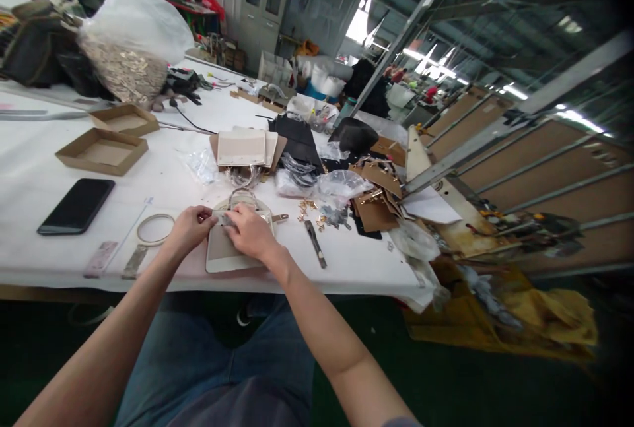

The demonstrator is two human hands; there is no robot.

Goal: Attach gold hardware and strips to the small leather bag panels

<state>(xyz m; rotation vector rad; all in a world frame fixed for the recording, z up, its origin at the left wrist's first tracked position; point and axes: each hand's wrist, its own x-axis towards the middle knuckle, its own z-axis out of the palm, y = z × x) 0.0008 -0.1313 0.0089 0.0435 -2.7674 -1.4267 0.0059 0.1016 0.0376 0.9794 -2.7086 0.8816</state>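
Note:
A small beige handbag (224,257) with a round handle lies flat near the front edge of the white table (44,262). My left hand (191,228) pinches the bag's upper left edge, fingers closed. My right hand (251,230) rests on the bag's top, fingers curled and pressed onto a small metal fitting there. A loose ring handle (154,228) lies just left of my left hand.
A black phone (76,205) lies at the left, with two open cardboard boxes (103,150) behind it. A dark hand tool (316,243) and gold fittings (317,212) sit right of the bag. Leather pieces, plastic bags and a big bag of hardware (126,51) crowd the back.

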